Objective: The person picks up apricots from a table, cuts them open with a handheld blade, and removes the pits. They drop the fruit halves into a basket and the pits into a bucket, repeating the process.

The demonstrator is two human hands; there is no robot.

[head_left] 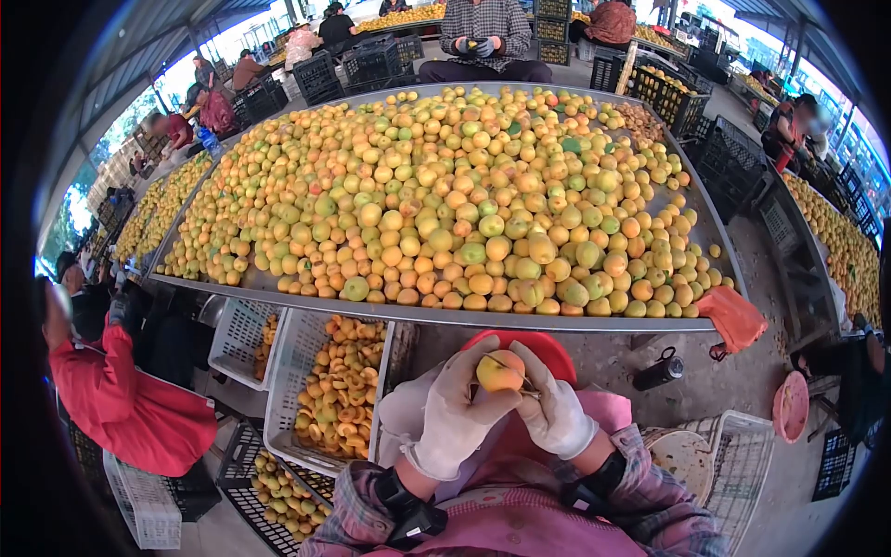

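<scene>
Both my hands wear whitish gloves and meet in front of my lap. Gripped in my left hand [453, 422] is one yellow-orange apricot [500, 370] with a reddish blush. My right hand [560, 416] is closed against the fruit's right side. A thin dark thing [530, 386] shows by the right thumb, too small to make out. Behind the hands is a red basin [549, 351], partly hidden by them. Just beyond it, a metal-edged table [445, 317] bears a broad heap of whole apricots [436, 204].
Left of me stands a white crate [283, 408] of apricot halves, with a black crate [243, 459] of whole fruit below. On the right are a black bottle [658, 369], an orange bag [731, 318] and a white crate [742, 469]. A person in red [135, 399] sits at left.
</scene>
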